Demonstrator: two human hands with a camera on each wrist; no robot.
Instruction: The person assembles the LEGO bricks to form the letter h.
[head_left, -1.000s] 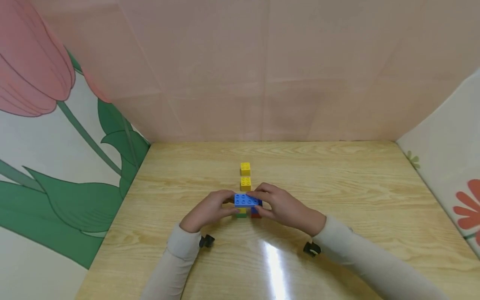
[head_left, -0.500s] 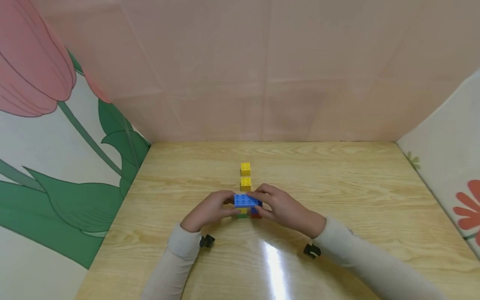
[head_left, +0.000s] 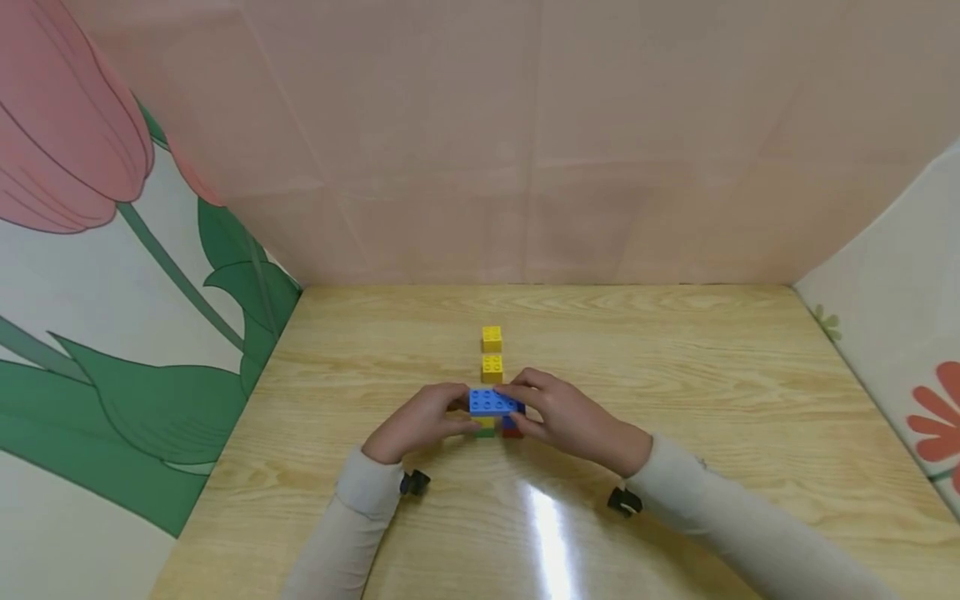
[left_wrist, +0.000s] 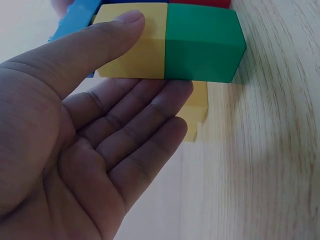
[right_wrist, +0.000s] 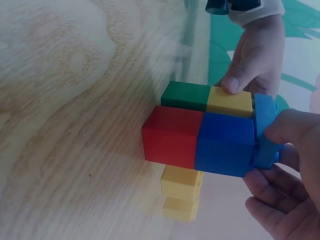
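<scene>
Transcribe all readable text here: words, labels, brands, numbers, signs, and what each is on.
None readable in any view.
Stacked green brick, yellow brick, red brick, dark-blue brick: no lettering on visible sides.
Long blue brick: studs too small to tell.
Black wrist device, left: too small to tell.

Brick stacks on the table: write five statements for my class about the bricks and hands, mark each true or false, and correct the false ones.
1. The stacked yellow brick sits on the green brick. True.
2. The red brick sits on the dark-blue brick. False: the dark-blue brick is on top.
3. The long light-blue brick reaches across above both the stacked yellow brick and the dark-blue brick. True.
4. The left hand has its thumb on the green brick. False: it is on the stacked yellow brick.
5. Two loose yellow bricks stand beyond the stacks. True.
</scene>
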